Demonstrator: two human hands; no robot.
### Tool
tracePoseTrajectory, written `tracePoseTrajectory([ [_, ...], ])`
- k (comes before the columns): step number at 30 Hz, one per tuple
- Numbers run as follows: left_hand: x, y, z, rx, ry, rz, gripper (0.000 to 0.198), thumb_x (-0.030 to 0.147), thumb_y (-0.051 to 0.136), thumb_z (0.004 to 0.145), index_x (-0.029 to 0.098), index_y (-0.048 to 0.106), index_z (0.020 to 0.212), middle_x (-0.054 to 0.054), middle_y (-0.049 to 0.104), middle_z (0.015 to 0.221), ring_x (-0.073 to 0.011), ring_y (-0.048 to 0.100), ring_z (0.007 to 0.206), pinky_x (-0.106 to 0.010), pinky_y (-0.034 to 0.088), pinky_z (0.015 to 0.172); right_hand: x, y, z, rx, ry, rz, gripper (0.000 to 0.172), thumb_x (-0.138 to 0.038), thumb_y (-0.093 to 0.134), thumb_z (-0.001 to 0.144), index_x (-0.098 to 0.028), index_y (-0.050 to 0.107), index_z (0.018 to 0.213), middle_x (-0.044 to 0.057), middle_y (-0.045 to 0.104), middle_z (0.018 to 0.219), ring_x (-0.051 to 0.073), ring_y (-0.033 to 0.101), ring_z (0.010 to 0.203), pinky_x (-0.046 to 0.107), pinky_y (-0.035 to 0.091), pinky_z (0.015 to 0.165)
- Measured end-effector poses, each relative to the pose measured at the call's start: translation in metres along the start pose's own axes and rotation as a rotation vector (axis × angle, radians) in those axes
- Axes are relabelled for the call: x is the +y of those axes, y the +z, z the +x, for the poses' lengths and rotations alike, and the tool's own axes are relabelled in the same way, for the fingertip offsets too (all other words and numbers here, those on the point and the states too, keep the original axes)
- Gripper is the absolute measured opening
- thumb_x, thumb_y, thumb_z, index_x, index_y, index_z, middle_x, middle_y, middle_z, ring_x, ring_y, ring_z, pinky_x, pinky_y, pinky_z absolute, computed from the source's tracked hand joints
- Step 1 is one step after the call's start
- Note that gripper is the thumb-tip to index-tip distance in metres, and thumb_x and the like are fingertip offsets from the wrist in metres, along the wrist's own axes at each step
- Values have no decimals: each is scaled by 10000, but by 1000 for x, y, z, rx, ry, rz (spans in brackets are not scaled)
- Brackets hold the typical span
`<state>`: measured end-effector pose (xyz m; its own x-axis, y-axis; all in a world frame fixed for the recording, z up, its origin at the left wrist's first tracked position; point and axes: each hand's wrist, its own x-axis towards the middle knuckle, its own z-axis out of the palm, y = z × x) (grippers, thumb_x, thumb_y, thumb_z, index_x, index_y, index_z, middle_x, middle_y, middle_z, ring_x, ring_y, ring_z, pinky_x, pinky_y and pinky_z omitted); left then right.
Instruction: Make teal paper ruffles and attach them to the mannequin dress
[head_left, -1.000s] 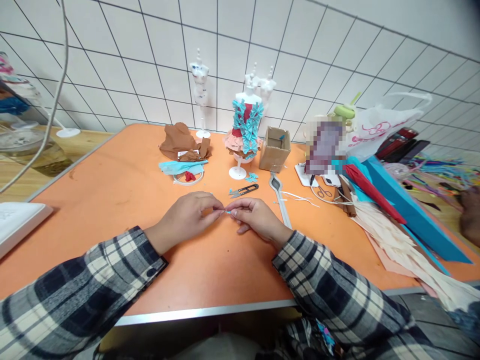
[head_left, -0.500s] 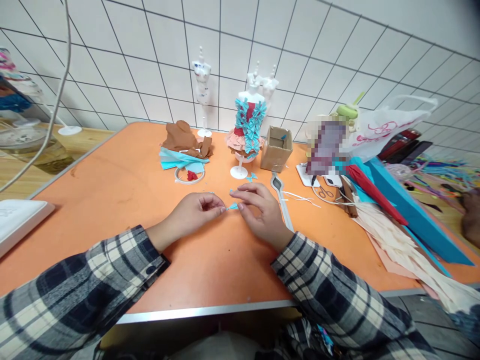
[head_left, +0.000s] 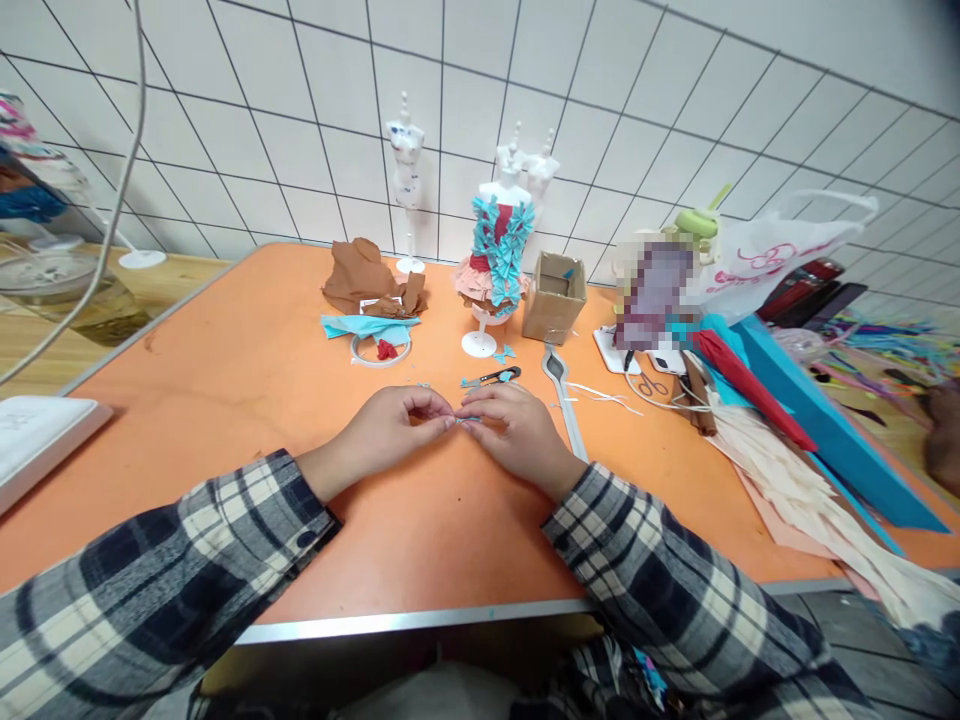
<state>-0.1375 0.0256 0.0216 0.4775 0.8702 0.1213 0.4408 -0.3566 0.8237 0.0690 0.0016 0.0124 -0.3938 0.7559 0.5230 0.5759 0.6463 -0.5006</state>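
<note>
My left hand (head_left: 394,428) and my right hand (head_left: 511,432) meet fingertip to fingertip low over the orange table (head_left: 225,390). Both are closed in a pinch on a tiny blue paper piece (head_left: 459,420), which barely shows between the fingers. Small black thread snips (head_left: 491,378) lie just beyond my right hand. Further back stands a little white mannequin (head_left: 499,255) dressed in blue and red paper bows over a pink skirt. Both forearms wear plaid sleeves.
Behind the hands lie crumpled brown paper (head_left: 367,280), blue paper with a tape ring (head_left: 380,352), a small cardboard box (head_left: 553,297) and a bare mannequin (head_left: 405,180). Blue, red and cream paper sheets (head_left: 787,430) cover the right side. Another person's hand (head_left: 943,440) shows at the right edge.
My right hand lifted and opened its fingers over the blue piece half a second ago, then closed back against my left fingertips. The snips, briefly hidden by it, show again.
</note>
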Motion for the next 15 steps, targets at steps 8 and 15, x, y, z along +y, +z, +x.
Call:
tracePoseTrajectory([
  [8,8,0,-1,-109,-121,-220,292,457,657,777,167,692,799,-23,720,793,-169,648,732,-291,513,696,-7,-10,2,-71,-115,-182,140,-255,559,920,-213,690,948,63,705,1063,204,609,1030,372,428,908],
  [15,4,-4,-2,-169,-161,-290,276,451,672,771,177,697,784,-16,720,784,-168,644,731,-290,497,705,-9,-18,2,-132,-209,-248,162,-321,569,921,-216,675,985,68,682,1127,227,577,1071,401,395,947],
])
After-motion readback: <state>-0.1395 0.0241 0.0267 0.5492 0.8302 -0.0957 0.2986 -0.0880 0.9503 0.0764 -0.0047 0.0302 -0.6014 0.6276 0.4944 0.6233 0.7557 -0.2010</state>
